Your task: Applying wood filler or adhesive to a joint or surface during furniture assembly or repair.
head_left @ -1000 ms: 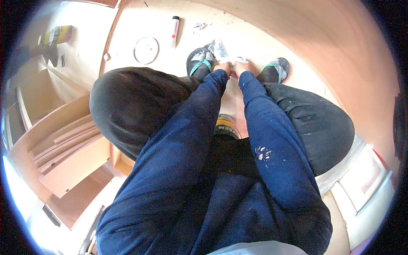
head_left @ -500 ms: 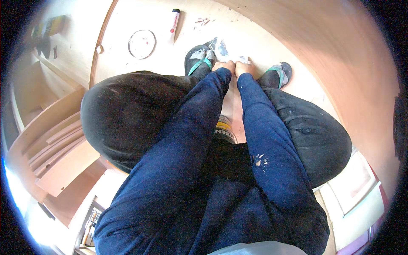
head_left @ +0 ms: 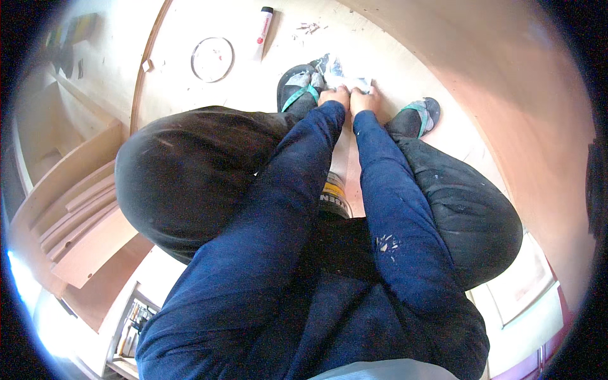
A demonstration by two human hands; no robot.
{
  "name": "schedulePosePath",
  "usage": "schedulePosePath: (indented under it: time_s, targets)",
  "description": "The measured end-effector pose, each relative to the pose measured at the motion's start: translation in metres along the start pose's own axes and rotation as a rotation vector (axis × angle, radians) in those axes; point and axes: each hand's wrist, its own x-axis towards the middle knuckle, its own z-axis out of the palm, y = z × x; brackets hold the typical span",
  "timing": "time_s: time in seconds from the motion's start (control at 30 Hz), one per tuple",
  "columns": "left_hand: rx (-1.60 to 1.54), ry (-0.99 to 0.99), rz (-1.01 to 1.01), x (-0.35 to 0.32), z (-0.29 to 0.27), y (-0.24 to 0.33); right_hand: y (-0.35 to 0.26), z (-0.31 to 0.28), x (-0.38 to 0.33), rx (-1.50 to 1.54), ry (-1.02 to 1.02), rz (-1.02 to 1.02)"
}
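Out in front, between my feet, my left hand and my right hand are close together with fingers curled. Both grip a crumpled, whitish sheet-like piece, perhaps plastic or cloth; its exact kind is too small to make out. Bluish-grey smeared material lies just beyond, touching my left sandal. The right sandal is farther to the right. My fingertips are partly hidden by the backs of my hands.
A white tube with a black cap and a round ring-like lid lie on the pale board. Beyond are small scraps. A labelled can stands under me, between my legs. Wooden boards are stacked at left; a curved panel rises at right.
The whitish piece shows more spread out beyond my fingers, mostly above my right hand. Both hands stay nearly in place, and the view has shifted slightly.
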Motion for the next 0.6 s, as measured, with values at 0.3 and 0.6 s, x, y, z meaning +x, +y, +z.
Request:
schedulePosePath:
  time_s: [0.3, 0.6]
  targets:
    - [0.044, -0.03, -0.031, 0.037, -0.012, 0.042, -0.043, 0.018, 0.04, 0.106, -0.043, 0.038]
    - [0.765, -0.151, 0.391, 0.068, -0.043, 0.081, -0.091, 0.015, 0.058, 0.173, -0.119, 0.018]
